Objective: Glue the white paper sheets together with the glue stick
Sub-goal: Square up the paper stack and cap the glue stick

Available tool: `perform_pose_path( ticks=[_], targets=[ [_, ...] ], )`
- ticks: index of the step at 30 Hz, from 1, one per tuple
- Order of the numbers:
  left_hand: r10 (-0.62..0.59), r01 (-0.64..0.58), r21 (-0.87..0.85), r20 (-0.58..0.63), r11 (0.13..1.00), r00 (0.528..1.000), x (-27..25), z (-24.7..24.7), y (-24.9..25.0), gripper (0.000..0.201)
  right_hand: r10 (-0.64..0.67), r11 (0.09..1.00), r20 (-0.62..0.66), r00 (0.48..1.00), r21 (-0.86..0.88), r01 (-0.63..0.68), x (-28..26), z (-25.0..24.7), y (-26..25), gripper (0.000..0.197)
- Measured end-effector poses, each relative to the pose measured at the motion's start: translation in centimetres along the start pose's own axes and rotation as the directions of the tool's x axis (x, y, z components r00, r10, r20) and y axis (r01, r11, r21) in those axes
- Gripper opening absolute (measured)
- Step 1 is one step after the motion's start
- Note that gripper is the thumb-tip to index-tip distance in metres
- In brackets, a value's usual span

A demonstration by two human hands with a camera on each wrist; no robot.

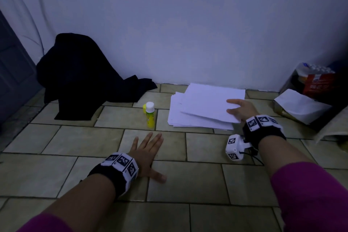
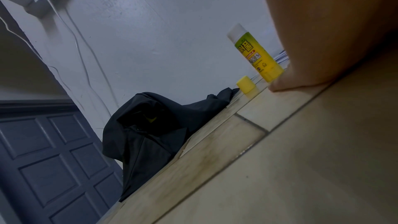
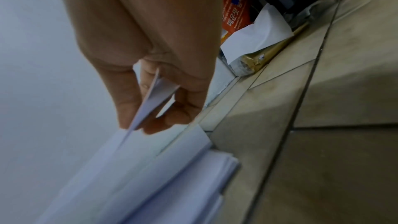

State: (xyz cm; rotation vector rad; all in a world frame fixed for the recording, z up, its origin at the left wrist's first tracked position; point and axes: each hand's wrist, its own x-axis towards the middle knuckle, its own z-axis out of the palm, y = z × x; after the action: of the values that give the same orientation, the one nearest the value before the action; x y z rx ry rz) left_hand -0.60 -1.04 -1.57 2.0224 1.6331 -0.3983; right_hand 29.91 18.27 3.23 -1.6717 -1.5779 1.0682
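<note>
Our right hand (image 1: 243, 109) pinches the near-right corner of the top sheet (image 1: 211, 103) between thumb and fingers (image 3: 129, 108); that corner is lifted off the paper stack (image 1: 180, 117), which sits on the tiled floor (image 1: 188, 181) at about 1 o'clock from us, near the wall; our left hand (image 1: 146, 154) lies flat on the floor at 11 o'clock, fingers spread and straight, holding nothing.

The glue stick (image 1: 150, 115) stands upright at 12 o'clock, just left of the stack, already uncapped with its white glue end up; its yellow cap (image 2: 245, 84) sits just behind it.

Risks as we judge them:
- the wrist view hints at more than one edge in the pinch, cannot tell for sure; a double pick means we glue the wrong count;
- the stack is loosely fanned; dragging the sheet sideways instead of lifting could pull the lower sheets along and scatter them;
- a corner-only pinch on limp paper invites a crease or fold when it swings across;
- the stick is tall and narrow, near the sheet's likely path to the bare floor in front of us; a brush from the paper or our left hand could tip it, putting exposed glue on tile or stack;
- uncapped glue dries if we dawdle;
- dim light makes edge alignment harder.
</note>
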Motion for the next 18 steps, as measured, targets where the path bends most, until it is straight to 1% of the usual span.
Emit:
perform_pose_path(
  ticks=[2,4,6,10,13,18],
  targets=[
    [-0.001,0.001,0.002,-0.007,1.0,1.0,0.0,0.1,0.0,0.16,0.017,0.988,-0.018,1.0,-0.15,-0.019,0.7,0.5,0.6,0.039],
    [0.001,-0.001,-0.004,-0.015,1.0,1.0,0.1,0.2,-0.1,0.161,0.021,0.957,-0.016,1.0,-0.288,-0.025,1.3,0.9,0.9,0.042],
    [0.003,-0.004,-0.013,-0.021,1.0,1.0,0.1,0.1,-0.1,0.16,0.035,0.914,-0.006,0.999,-0.404,-0.035,2.0,1.0,1.1,0.052],
    [0.007,-0.008,-0.018,-0.033,1.0,0.999,0.2,0.2,-0.1,0.159,0.078,0.855,0.007,0.997,-0.515,-0.063,2.9,1.6,1.6,0.076],
    [0.01,-0.011,-0.025,-0.036,1.0,0.999,0.2,0.2,-0.2,0.157,0.094,0.829,-0.028,0.995,-0.551,-0.093,3.2,1.9,1.6,0.089],
    [0.006,-0.006,-0.019,-0.041,1.0,0.999,0.1,0.2,0.0,0.155,0.14,0.903,-0.079,0.987,-0.399,-0.16,3.4,1.8,1.2,0.097]
  ],
)
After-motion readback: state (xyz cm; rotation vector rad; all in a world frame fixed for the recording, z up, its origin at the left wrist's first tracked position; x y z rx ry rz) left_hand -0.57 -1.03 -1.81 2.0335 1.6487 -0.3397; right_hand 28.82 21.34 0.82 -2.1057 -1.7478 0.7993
